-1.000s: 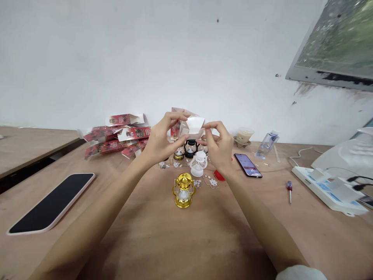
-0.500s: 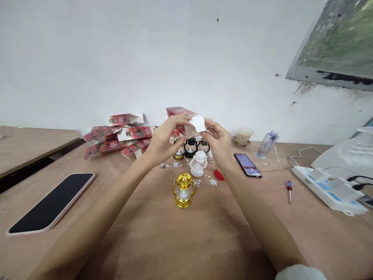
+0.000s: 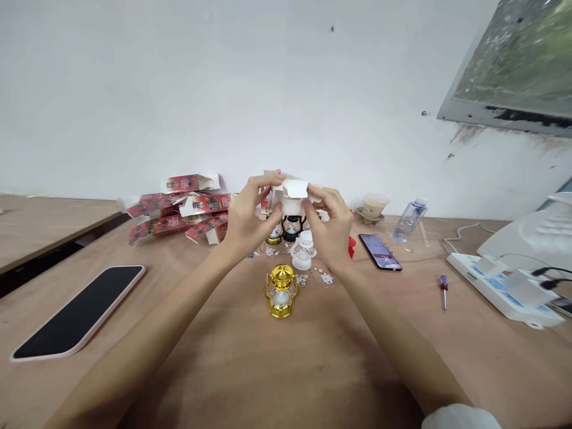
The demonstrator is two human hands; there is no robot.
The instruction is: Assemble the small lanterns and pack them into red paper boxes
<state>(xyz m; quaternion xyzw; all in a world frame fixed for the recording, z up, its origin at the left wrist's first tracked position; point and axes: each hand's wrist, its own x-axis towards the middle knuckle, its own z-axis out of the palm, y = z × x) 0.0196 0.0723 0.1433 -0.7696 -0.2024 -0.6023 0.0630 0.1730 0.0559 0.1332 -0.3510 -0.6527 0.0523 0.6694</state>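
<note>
Both hands were raised above the middle of the wooden bench [image 3: 286, 369], holding one small white-and-red cardboard carton [image 3: 292, 199] between them. Left hand [image 3: 245, 217] closed on the carton's left side, thumb under, fingers curled over the top edge. Right hand [image 3: 333, 223] closed on its right side, fingertips pinching the white end flap. Carton sat clear of the bench, above a cluster of miniature lanterns.

Beneath the hands: a small gold plastic lantern [image 3: 281, 291] stood upright, nearest the person; a small white lantern [image 3: 303, 251] just behind it; a black lantern [image 3: 292, 228] further back, partly hidden by the hands. Small clear blister pieces [image 3: 324, 277] lay beside the white lantern.

Left rear: a loose pile of flattened red printed cartons [image 3: 179, 208]. Far left: a black phone in a pink case [image 3: 80, 311], face up. Right of the hands: a second phone with lit screen [image 3: 380, 252], a red-handled screwdriver [image 3: 444, 290], a white power strip [image 3: 500, 290].
</note>
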